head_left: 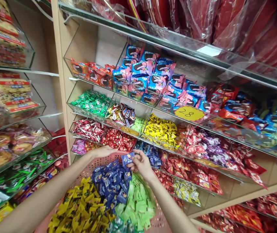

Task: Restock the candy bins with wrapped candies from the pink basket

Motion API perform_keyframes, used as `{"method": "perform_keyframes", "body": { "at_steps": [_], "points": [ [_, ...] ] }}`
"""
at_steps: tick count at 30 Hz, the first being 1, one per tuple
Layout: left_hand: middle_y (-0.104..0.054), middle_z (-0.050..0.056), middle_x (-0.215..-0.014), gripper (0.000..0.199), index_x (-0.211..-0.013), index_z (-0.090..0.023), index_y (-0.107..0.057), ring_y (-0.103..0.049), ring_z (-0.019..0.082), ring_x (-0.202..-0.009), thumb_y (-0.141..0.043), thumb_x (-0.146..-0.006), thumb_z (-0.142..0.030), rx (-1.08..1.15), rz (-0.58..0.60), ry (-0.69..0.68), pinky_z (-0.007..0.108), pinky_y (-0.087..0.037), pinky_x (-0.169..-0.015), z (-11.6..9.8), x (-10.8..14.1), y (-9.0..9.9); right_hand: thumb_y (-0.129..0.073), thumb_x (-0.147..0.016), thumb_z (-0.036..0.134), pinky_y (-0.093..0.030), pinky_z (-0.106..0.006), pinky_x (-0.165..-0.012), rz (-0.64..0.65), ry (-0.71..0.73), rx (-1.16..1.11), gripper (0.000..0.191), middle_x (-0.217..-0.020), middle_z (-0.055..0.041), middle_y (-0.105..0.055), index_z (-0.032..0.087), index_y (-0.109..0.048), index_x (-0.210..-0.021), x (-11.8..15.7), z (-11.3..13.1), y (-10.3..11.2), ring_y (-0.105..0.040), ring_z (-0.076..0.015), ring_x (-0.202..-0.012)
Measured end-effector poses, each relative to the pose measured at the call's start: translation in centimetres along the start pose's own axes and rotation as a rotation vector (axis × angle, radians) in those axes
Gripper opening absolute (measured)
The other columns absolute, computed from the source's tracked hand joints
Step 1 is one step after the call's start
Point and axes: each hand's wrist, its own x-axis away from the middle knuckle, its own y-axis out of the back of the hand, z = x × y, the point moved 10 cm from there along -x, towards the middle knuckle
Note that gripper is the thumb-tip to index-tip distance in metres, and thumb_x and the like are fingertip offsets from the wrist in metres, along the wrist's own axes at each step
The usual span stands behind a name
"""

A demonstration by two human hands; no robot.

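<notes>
A pink perforated basket (pixel 85 168) spans the bottom centre, with piles of yellow candies (pixel 80 207), dark blue candies (pixel 111 181), light green candies (pixel 138 204) and a few darker green ones (pixel 122 225). My right hand (pixel 139 161) is pinched on a small blue candy packet (pixel 127 159) above the basket's far side. At the basket's far rim, left of the packet, lies my left hand (pixel 105 151); its fingertips are partly hidden, and whether it grips the rim is unclear.
Glass shelves (pixel 138 131) ahead hold green candies (pixel 91 103), yellow candies (pixel 161 131), red candies (pixel 120 139) and blue-pink packets (pixel 142 68). A yellow "28" tag (pixel 188 113) hangs on one edge. More shelves with packaged biscuits (pixel 12 87) stand left.
</notes>
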Motion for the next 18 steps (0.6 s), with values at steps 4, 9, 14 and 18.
{"method": "perform_keyframes", "body": {
  "at_steps": [4, 9, 14, 18],
  "points": [
    [-0.06, 0.0, -0.062, 0.062, -0.071, -0.015, -0.064, -0.048, 0.014, -0.059, -0.033, -0.069, -0.069, 0.006, 0.012, -0.016, 0.023, -0.032, -0.056, -0.1, -0.9, -0.6, -0.064, -0.061, 0.039, -0.038, -0.015, -0.036, -0.02, -0.031, 0.001, 0.05, -0.061, 0.0057, -0.053, 0.018, -0.042, -0.1, 0.0, -0.4, 0.6, -0.059, -0.0117, -0.047],
    [-0.059, -0.001, -0.064, 0.062, -0.069, -0.015, -0.064, -0.048, 0.013, -0.063, -0.033, -0.07, -0.068, 0.01, 0.03, -0.077, 0.021, -0.034, -0.06, -0.4, -1.7, -1.2, -0.065, -0.06, 0.035, -0.041, -0.017, -0.038, 0.011, -0.092, -0.038, 0.046, -0.057, 0.0058, -0.054, 0.017, -0.043, -0.095, -0.7, -1.0, -1.4, -0.059, -0.0118, -0.045],
    [-0.056, -0.001, -0.061, 0.063, -0.068, -0.013, -0.063, -0.044, 0.012, -0.058, -0.031, -0.071, -0.068, -0.007, 0.039, -0.064, 0.021, -0.033, -0.055, -0.1, -2.0, -1.4, -0.061, -0.064, 0.035, -0.044, -0.019, -0.039, 0.111, -0.089, 0.005, 0.04, -0.053, 0.0085, -0.051, 0.019, -0.04, -0.094, -1.4, -1.3, -4.6, -0.058, -0.012, -0.043],
    [-0.055, -0.001, -0.06, 0.063, -0.065, -0.013, -0.062, -0.043, 0.012, -0.058, -0.031, -0.072, -0.067, -0.03, 0.025, -0.056, 0.021, -0.032, -0.054, 0.0, -1.7, -1.0, -0.056, -0.067, 0.033, -0.037, -0.015, -0.032, 0.097, -0.111, 0.115, 0.031, -0.047, 0.0114, -0.046, 0.019, -0.037, -0.088, -2.0, -2.3, -5.0, -0.054, -0.0105, -0.034]
  ]
}}
